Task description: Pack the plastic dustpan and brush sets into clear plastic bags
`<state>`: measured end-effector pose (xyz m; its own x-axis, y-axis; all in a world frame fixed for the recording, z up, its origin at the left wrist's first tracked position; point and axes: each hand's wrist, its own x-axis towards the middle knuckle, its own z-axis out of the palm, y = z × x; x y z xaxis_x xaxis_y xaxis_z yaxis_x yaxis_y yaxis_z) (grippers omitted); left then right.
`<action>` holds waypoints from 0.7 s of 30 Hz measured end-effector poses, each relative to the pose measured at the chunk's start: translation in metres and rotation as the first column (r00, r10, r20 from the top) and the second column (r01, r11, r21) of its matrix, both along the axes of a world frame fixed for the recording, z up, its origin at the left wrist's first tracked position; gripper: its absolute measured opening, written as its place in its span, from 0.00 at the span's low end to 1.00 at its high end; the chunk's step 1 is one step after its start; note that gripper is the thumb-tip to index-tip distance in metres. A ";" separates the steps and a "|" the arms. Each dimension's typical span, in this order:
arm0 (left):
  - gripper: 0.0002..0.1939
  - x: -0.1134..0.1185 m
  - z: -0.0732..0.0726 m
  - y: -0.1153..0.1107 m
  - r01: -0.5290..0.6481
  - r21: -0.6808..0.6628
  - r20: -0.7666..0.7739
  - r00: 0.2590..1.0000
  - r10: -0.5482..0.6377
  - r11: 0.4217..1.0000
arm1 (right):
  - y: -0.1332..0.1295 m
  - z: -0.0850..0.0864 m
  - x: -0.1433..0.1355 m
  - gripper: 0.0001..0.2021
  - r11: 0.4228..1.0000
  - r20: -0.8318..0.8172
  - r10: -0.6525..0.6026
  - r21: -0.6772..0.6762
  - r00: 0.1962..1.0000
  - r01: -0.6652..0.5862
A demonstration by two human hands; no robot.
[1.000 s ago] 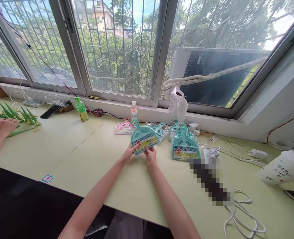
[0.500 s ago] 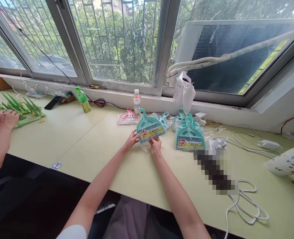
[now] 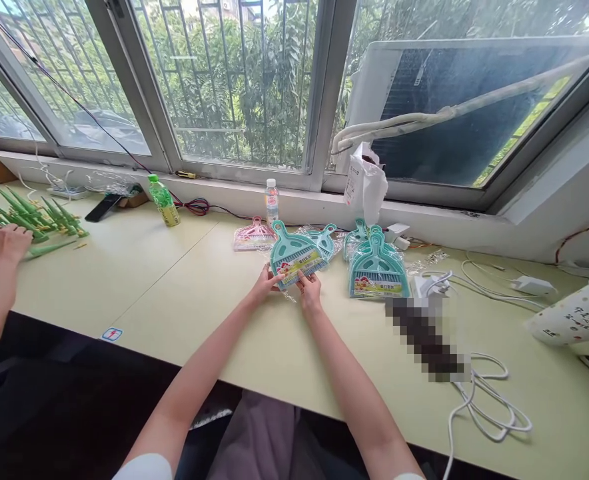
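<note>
Between my two hands is a teal toy-sized dustpan and brush set (image 3: 294, 257), wrapped in clear plastic with a printed label strip, tilted with its handle up and to the left. My left hand (image 3: 264, 283) grips its lower left corner. The fingers of my right hand (image 3: 309, 290) pinch its lower edge. Just behind it lies another teal dustpan set (image 3: 324, 239), partly hidden. A pink dustpan set (image 3: 254, 235) rests farther back to the left. To the right several teal dustpan sets (image 3: 378, 267) lie stacked in their wrappers.
A clear bottle (image 3: 272, 200) and a green bottle (image 3: 163, 201) stand near the sill. At left, another person's hand (image 3: 7, 241) touches green pointed pieces (image 3: 49, 217). On the right are white cables (image 3: 494, 407), a blurred dark patch and a patterned cup (image 3: 574, 317).
The held dustpan set has tilted further, its right side rising and its handle leaning left. Both hands keep their hold. The whole view has shifted slightly.
</note>
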<state>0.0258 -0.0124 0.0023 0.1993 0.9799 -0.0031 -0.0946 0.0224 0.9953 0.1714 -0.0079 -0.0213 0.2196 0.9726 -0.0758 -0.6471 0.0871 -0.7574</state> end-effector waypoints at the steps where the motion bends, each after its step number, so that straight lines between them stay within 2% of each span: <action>1: 0.34 0.001 -0.001 0.000 -0.015 0.002 -0.002 1.000 0.015 1.000 | 0.000 0.000 0.000 0.19 1.000 0.005 -0.003 -0.001 1.000 0.003; 9: 0.29 0.005 -0.001 -0.001 -0.025 0.007 0.081 0.996 0.024 1.000 | 0.002 -0.002 0.001 0.19 1.000 0.033 0.002 -0.016 0.999 -0.002; 15: 0.30 0.006 0.001 -0.004 -0.034 0.024 0.092 0.995 0.032 0.999 | 0.000 -0.002 0.001 0.18 1.000 0.056 0.006 -0.010 0.998 -0.005; 21: 0.28 0.006 -0.003 0.000 -0.051 0.012 0.088 0.995 0.050 0.999 | 0.000 -0.002 0.002 0.18 1.000 0.066 0.014 -0.012 0.998 -0.013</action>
<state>0.0317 -0.0128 -0.0005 0.1483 0.9886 0.0258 -0.1822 0.0017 0.9833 0.1730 -0.0075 -0.0233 0.2110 0.9748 -0.0729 -0.5963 0.0693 -0.7997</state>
